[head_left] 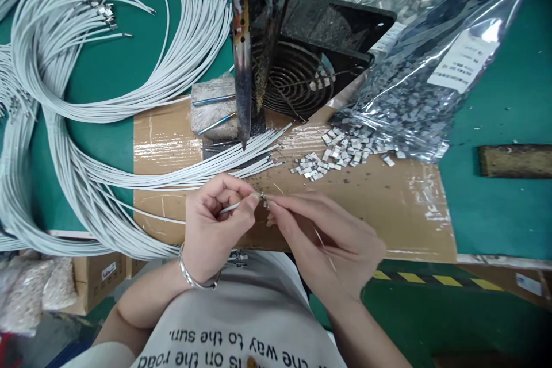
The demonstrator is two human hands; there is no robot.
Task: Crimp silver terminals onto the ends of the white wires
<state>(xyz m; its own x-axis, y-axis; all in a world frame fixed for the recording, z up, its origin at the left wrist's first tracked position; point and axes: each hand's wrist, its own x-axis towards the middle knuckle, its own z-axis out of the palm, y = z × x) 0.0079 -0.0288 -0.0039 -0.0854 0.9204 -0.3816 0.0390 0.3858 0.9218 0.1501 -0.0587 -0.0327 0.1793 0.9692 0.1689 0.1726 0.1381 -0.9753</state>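
Note:
My left hand [215, 227] is closed, with thumb and forefinger pinching a white cable [229, 207] close to its tip. Facing it, my right hand [330, 238] is closed in a pinch on a small metal connector [265, 203], which meets the cable's end; the fingertips partly hide the joint. A thin wire [319, 237], perhaps solder, runs through my right hand. Just above my hands lies a bundle of white cables [172, 178] with their tips to the right. A soldering iron tip [244, 86] points down over that bundle.
Loose metal connectors [340, 149] lie right of the cables, beside an open plastic bag [414, 80] full of them. A black fan [297, 75] stands behind the iron. More cables [107, 109] coil at left. Brown cardboard [388, 213] covers the table's front; a dark bar [515, 161] lies right.

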